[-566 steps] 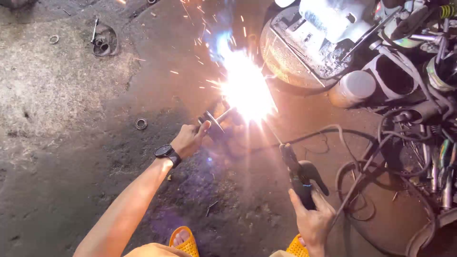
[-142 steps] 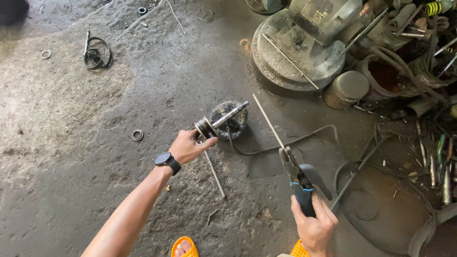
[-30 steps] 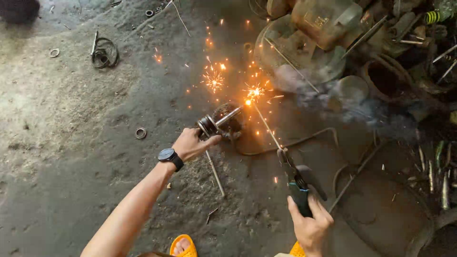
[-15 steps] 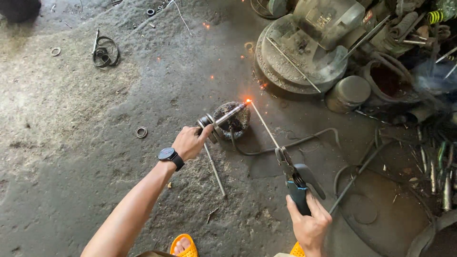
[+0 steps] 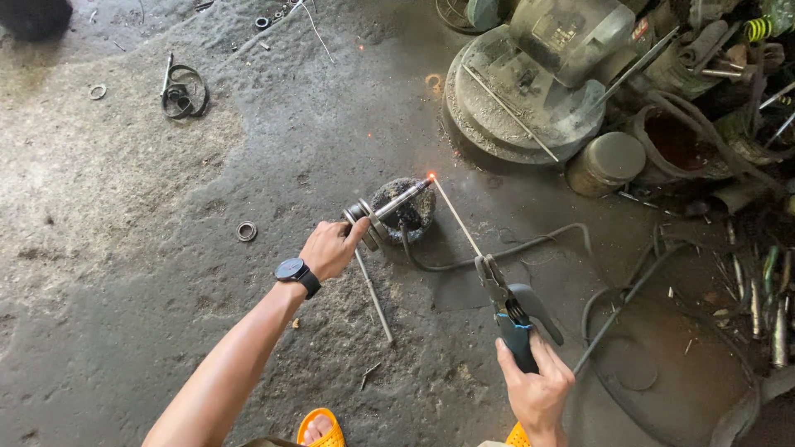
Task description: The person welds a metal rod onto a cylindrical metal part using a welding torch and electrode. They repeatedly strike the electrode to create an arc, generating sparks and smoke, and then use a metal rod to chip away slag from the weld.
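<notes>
Right, closest to the camera, the right hand (image 5: 538, 389) is clenched around the blue grip of the electrode holder (image 5: 509, 302), and the welding rod (image 5: 455, 217) runs up from its clamp to a glowing orange tip at the shaft. Just left of that holder, the left hand (image 5: 331, 248) grasps the flanged end of the metal shaft (image 5: 389, 207), which lies propped on a dark round block (image 5: 410, 217) on the concrete floor (image 5: 124, 207). Both hands are bare, so I'd judge burns the main risk: heat could creep down the shaft to those fingers, and any spatter would land on open skin. A yellow sandal (image 5: 319, 426) sits below the holder, toes exposed. The black cable (image 5: 497, 252) loops behind the rod, near enough to snag. A loose thin rod (image 5: 374, 296) lies under the left hand and might roll. Beyond the shaft, 1 heavy round machine base (image 5: 513, 108) and tangled scrap (image 5: 729, 165) crowd the work.
</notes>
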